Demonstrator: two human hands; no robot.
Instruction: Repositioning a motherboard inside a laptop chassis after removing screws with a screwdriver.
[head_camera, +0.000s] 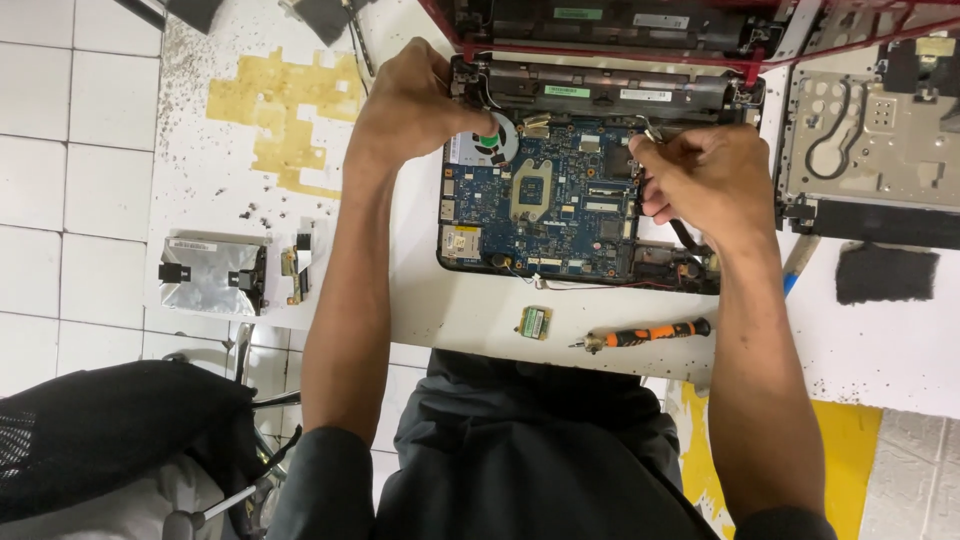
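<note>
An opened laptop base with a blue motherboard lies on the white table in front of me. My left hand rests at the laptop's upper left corner, fingers pinched near the hinge and the round cooling fan. My right hand is over the right side of the board, fingers closed on a thin wire or cable near the right hinge. The red-edged screen lid lies open behind the base.
An orange-and-black screwdriver and a small green circuit card lie near the table's front edge. A silver hard drive sits at left. Another metal laptop panel is at right, with a black pad below it.
</note>
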